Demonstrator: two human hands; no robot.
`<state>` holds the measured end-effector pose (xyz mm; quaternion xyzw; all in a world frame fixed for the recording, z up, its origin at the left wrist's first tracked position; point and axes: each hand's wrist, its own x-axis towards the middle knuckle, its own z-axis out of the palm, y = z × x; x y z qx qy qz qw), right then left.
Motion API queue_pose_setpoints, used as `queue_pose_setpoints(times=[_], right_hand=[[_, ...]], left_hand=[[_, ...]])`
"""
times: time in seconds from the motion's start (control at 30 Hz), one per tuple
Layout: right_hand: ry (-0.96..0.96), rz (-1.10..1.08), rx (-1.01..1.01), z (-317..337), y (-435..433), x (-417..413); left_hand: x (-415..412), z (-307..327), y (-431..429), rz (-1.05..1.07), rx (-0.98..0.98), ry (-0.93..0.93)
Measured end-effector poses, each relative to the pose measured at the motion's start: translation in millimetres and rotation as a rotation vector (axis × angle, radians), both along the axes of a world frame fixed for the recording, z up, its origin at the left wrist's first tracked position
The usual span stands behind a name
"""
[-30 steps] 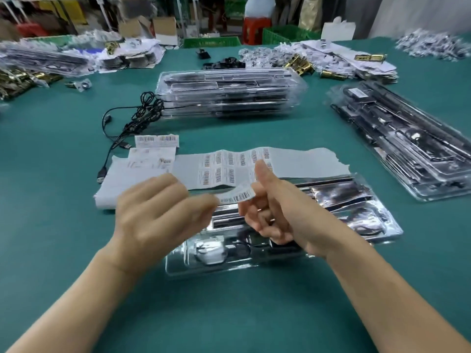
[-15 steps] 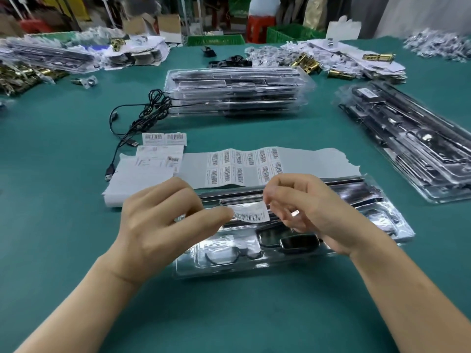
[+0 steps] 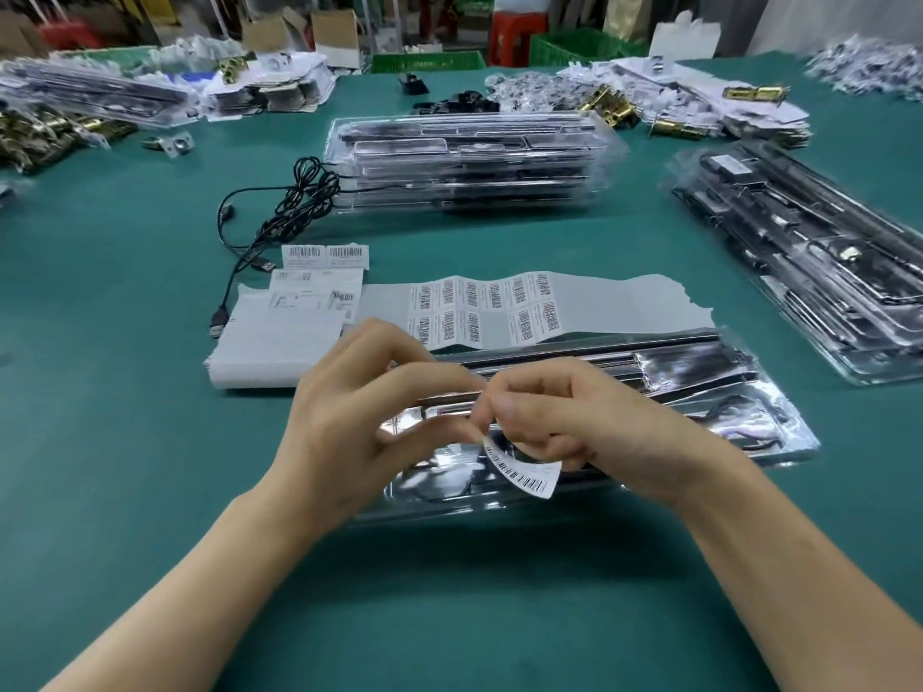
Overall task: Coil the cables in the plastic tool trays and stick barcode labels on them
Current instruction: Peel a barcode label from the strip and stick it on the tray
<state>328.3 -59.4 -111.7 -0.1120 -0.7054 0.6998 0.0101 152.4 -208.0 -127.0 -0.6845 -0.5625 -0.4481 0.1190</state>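
**Barcode label pinched over the tray: thin, sticky, easy to crease**

The barcode label (image 3: 524, 472) hangs just under your fingertips, curling down and towards you, with its printed bars facing up. It is a weightless slip of paper, limp and adhesive on one face, so it will likely fold over and stick to itself or to your skin if you let it flop. Hold it by the very edge only, as you do at this moment, and keep your pads off the glue.

Your right hand (image 3: 599, 432) pinches the label's top edge between thumb and forefinger, the other fingers curled beneath. Your left hand (image 3: 359, 432) closes thumb and forefinger on that same top corner, right against the right fingertips; its remaining fingers curl loosely behind.

Directly below both hands lies the clear plastic tray (image 3: 794, 442), glossy and thin-walled. It looks slippery and springy, so judge a flat patch to press on, lay one edge down first and smooth outward. A dark cable appears to sit in the tray's pocket, out past your right knuckles.

Beyond your fingertips the label sheet (image 3: 624, 302) lies flat with several labels left on it. Farther out past your left fingers are the loose black cables (image 3: 299, 192), and behind them a stack of trays (image 3: 469, 162); more trays (image 3: 809, 262) lie well off past your right hand.
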Motion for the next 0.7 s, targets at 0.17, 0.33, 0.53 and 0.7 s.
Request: queue_pose_setpoints(times=[0.17, 0.33, 0.53, 0.7], right_hand=[[-0.002, 0.024, 0.037, 0, -2, 0], [0.004, 0.054, 0.112, 1, -3, 0], [-0.004, -0.134, 0.141, -2, 0, -2], [0.025, -0.533, 0.259, -14, -1, -10]], left_hand=[[-4, -3, 2, -0.013, -0.119, -0.187], [-7, -6, 3, -0.025, -0.142, -0.195], [-22, -1, 0, 0.086, -0.253, -0.191], [-21, 2, 0, 0.081, -0.545, -0.589]])
